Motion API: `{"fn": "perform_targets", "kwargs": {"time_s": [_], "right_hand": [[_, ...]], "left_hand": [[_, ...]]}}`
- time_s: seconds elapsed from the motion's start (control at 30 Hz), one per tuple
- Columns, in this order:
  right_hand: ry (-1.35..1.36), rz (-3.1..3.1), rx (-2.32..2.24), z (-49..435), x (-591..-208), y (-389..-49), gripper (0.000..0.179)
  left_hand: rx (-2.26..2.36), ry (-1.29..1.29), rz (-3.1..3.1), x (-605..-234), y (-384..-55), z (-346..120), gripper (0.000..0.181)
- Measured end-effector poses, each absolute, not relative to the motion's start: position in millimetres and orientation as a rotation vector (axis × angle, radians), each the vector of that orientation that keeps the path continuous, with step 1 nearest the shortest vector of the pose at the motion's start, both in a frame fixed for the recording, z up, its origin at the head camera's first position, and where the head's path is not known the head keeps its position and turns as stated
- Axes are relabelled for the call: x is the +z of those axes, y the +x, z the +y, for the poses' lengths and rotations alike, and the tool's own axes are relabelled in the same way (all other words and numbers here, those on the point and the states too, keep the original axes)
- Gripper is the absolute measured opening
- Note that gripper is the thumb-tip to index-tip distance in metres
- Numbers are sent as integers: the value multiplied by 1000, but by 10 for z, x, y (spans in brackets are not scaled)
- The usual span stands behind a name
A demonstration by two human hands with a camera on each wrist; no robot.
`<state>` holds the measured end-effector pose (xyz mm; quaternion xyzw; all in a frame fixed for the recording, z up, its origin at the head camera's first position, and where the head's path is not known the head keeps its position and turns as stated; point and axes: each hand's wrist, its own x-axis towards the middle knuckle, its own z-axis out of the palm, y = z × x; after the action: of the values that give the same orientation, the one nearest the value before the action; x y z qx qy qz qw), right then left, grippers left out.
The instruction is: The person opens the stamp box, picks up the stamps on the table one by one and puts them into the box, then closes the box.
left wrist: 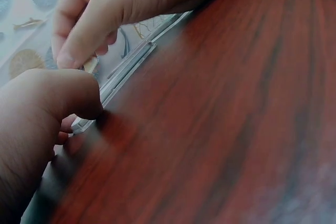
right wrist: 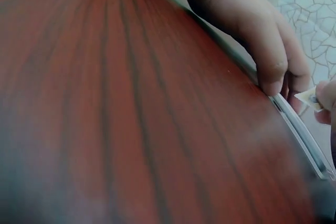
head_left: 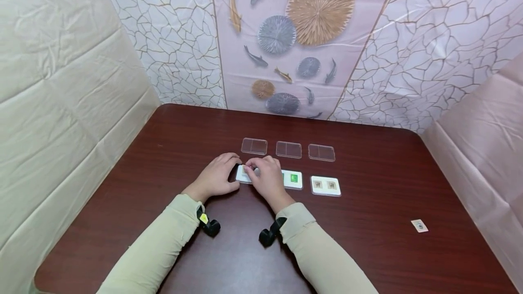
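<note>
The right hand [head_left: 266, 179] pinches a small stamp-like card [right wrist: 306, 97]; just left of it, the left hand [head_left: 217, 176] grips the white case [head_left: 242, 177]; the card is probably light, thin, easily creased, best held by opposite edges

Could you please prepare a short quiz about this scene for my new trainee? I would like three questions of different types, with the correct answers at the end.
1. How many clear lids lie at the back of the table?

2. True or false: the right hand pinches a small card.

3. What colour is the picture that shows fully on the middle case?
a) red
b) green
c) blue

Key:
1. Three
2. True
3. b
</note>
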<state>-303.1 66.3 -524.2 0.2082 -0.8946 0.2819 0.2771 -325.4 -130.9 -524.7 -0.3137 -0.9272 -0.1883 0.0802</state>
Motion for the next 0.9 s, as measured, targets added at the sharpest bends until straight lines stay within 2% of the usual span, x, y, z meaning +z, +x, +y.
{"fn": "perform_targets", "kwargs": {"time_s": [0.33, 0.9], "right_hand": [[510, -2571, 491, 562, -5221, -3049, 10], [508, -2566, 382, 492, -5229, -3070, 14]], "left_hand": [[-577, -953, -2740, -5256, -3266, -1314, 55], [-562, -969, -2753, -5232, -3255, -1316, 60]]}}
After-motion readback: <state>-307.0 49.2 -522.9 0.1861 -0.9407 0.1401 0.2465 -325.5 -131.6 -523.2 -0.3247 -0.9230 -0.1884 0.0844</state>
